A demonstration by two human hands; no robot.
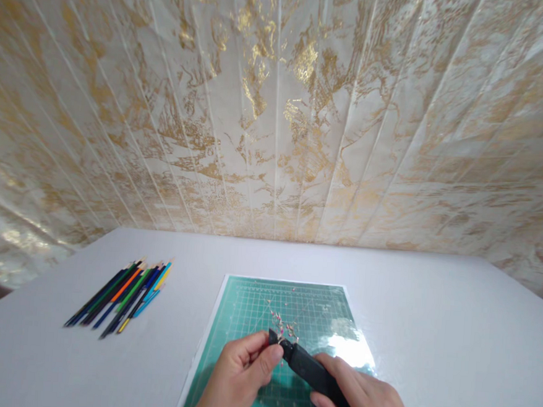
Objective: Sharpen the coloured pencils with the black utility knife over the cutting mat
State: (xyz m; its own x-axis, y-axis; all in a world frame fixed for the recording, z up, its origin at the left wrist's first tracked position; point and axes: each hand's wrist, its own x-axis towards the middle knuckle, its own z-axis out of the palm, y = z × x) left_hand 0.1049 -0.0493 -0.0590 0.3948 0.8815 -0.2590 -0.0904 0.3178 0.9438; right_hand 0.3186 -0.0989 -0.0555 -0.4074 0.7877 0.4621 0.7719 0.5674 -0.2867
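Observation:
My right hand [364,402] is wrapped round a black utility knife [309,368] that points up and left over a green cutting mat [245,307]. My left hand [236,378] is closed in a pinch at the knife's tip, holding something small that looks like a pencil end; most of it is hidden by the fingers. Small pinkish shavings [282,322] lie scattered on the mat just beyond the knife tip.
A row of several coloured pencils [123,295] lies on the white table [431,314] to the left of the mat. A wall with white and gold marbled panels [278,105] rises right behind the table's far edge.

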